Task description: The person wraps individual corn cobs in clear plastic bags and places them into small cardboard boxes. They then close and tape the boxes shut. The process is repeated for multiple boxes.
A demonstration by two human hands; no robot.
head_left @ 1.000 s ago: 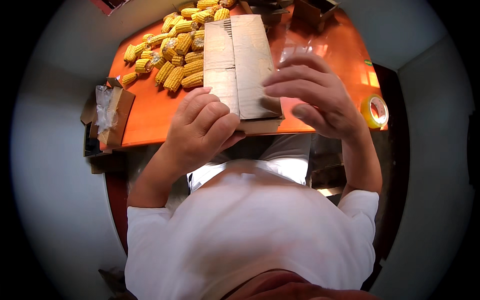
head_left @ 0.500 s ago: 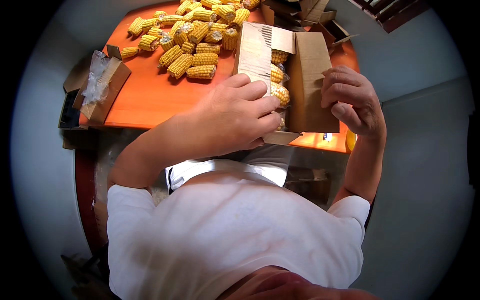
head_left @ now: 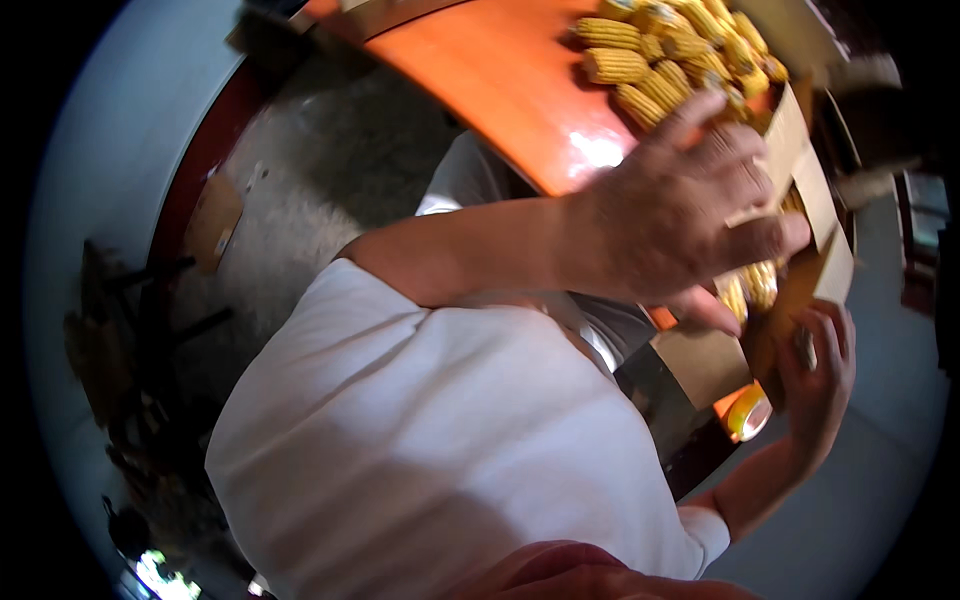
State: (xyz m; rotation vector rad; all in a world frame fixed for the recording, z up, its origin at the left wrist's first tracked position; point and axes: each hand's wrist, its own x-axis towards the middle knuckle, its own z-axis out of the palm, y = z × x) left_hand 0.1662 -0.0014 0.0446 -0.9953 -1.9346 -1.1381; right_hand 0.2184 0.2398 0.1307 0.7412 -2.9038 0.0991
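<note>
My left hand [head_left: 690, 210], fingers spread and slightly blurred, is over an opened cardboard box [head_left: 700, 365] at the right of the orange table. Wrapped corn cobs [head_left: 760, 288] show inside it, partly hidden by that hand. My right hand [head_left: 818, 360] is at the box's right flap, its fingers curled against the cardboard. A pile of yellow corn pieces [head_left: 615, 65] lies beyond my left hand on the orange table [head_left: 500, 80]. A roll of yellow tape [head_left: 750, 412] sits near the box's lower corner.
Another cardboard piece [head_left: 215, 220] lies on the concrete floor [head_left: 290, 160] at the left, near dark objects [head_left: 130, 360] along the wall. More cardboard [head_left: 395, 12] is at the table's upper left end. Dark clutter [head_left: 875, 130] stands beyond the box at the upper right.
The view has swung round. The box, whose flaps lay closed a second ago, was opened, showing corn inside. My left hand has lifted from its flap with fingers spread.
</note>
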